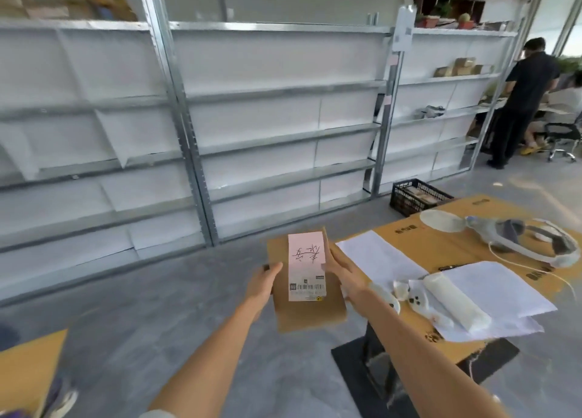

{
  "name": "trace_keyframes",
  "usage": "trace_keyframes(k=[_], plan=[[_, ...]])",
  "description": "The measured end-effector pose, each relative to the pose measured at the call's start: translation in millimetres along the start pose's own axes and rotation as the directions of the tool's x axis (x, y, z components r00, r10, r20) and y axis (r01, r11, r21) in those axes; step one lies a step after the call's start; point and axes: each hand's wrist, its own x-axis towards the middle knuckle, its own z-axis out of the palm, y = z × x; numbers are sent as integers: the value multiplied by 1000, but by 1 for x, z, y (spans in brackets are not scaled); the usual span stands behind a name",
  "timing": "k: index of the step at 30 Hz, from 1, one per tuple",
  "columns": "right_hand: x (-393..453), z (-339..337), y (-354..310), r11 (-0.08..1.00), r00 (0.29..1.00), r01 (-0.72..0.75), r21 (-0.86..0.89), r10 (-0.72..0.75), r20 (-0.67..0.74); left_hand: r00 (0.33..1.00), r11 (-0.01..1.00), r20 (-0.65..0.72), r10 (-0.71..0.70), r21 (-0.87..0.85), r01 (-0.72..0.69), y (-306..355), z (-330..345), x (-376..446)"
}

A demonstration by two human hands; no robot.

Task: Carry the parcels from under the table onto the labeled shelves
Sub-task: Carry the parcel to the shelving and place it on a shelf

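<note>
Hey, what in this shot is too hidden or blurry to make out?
- Head view: handwriting and barcode on the parcel label: too blurred to read.
- Tags on the shelves: too small.
- Crate contents: screened by its wall.
- Space under the table: hidden by the tabletop.
- Left hand and right hand fingers: behind the parcel.

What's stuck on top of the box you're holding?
A pink label lies on the box, with handwriting and a barcode. The left hand and right hand grip the box's sides. What's inside stays hidden, since it's closed.
</note>
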Motion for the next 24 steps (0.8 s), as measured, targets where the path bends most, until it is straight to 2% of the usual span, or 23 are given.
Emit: trace_keyframes(k=[2,5,9,14,17,21,24], plan=[[37,14,-6,999,999,-22,-50,24,44,999,1000,-34,-2,-6,2,11,-16,26],[88,30,-6,995,990,-97,-35,100,95,997,1000,-68,-28,-14,27,21,-38,57],[162,49,23,995,959,-103,-11,103,265,988,990,-80,-132,-57,128,23,-62,84],[162,88,-26,988,949,-154,30,139,284,976,967,-61,-211,-162,199,26,-97,121],[188,102,-36,975,926,-198,97,154,345,974,960,-89,-206,-213,183,32,-125,157],[229,120,-61,966,864,-248,73,187,467,960,930,-69,-270,-276,241,40,-166,208],[266,133,-76,949,864,-290,125,203,460,947,905,-47,-318,-312,288,42,-191,248]])
